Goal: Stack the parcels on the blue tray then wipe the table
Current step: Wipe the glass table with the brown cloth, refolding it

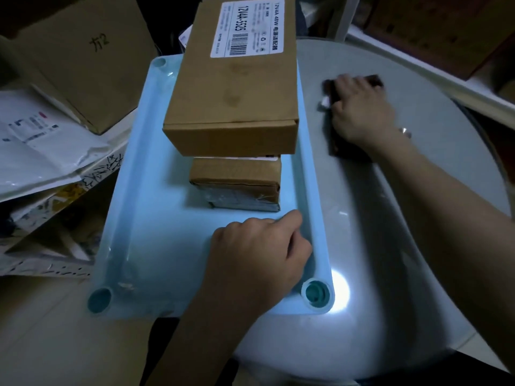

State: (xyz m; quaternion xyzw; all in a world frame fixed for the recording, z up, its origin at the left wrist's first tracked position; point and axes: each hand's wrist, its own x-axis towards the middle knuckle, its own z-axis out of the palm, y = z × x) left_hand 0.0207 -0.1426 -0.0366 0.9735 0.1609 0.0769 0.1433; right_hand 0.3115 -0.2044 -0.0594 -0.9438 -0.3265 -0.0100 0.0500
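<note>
Head view: pressed limp, soft cloth (344, 148) flat on desk (418, 224) under straight fingers of right hand (359, 112); steadied stiff, probably slippery tray (133, 190) with relaxed left hand (259, 252), gripping nothing.

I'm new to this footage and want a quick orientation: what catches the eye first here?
The cardboard box with a white barcode label stands out first, stacked on a smaller parcel on the blue tray. To the right, the right hand presses a dark cloth on the round grey table. The left hand rests on the tray's near right corner, beside a bright glare.
</note>
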